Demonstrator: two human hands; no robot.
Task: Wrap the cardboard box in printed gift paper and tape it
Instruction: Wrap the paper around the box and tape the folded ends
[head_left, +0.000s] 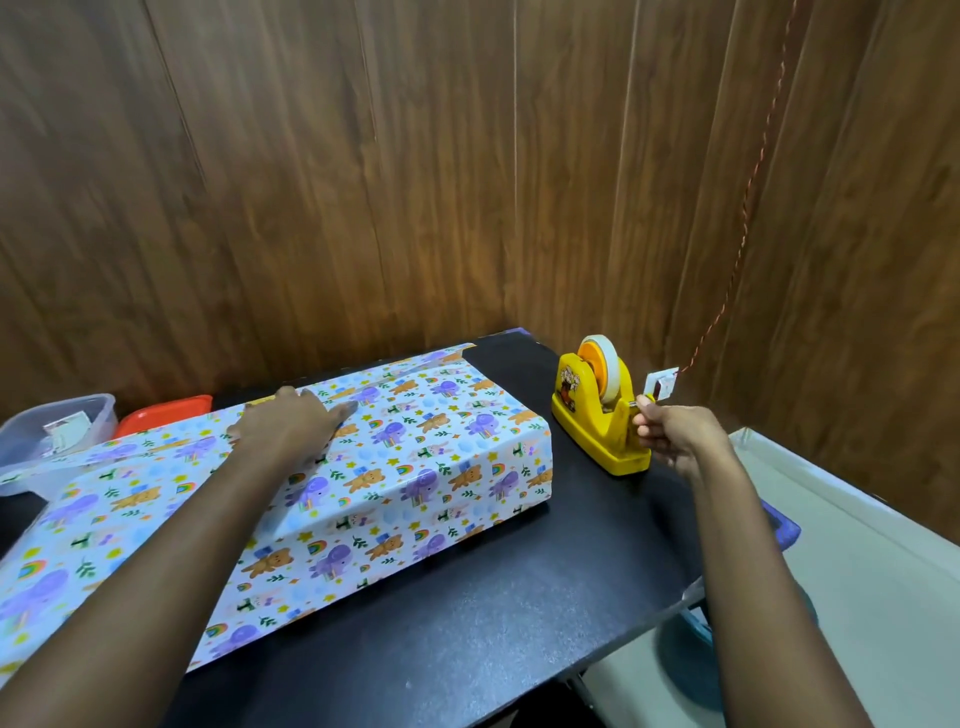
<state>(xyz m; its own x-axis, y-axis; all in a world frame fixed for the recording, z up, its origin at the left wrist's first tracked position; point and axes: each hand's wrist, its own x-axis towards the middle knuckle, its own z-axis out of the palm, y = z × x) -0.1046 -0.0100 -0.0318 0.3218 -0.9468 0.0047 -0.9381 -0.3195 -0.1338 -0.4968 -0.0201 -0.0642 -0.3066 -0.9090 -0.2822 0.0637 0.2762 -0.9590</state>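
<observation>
Both hands are busy — my left hand (296, 423) lies flat, fingers spread, on the paper-wrapped box (322, 483) on the black table (493, 623). My right hand (670, 434) pinches the tape end at the yellow dispenser (597, 410) — just right of the box.

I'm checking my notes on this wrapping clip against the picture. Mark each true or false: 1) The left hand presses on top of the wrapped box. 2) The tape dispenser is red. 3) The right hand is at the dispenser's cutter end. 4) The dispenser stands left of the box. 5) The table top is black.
1) True: the left hand lies flat on the gift paper.
2) False: the tape dispenser is yellow.
3) True: the right hand pinches there.
4) False: it stands to the box's right.
5) True: the table is black.
</observation>
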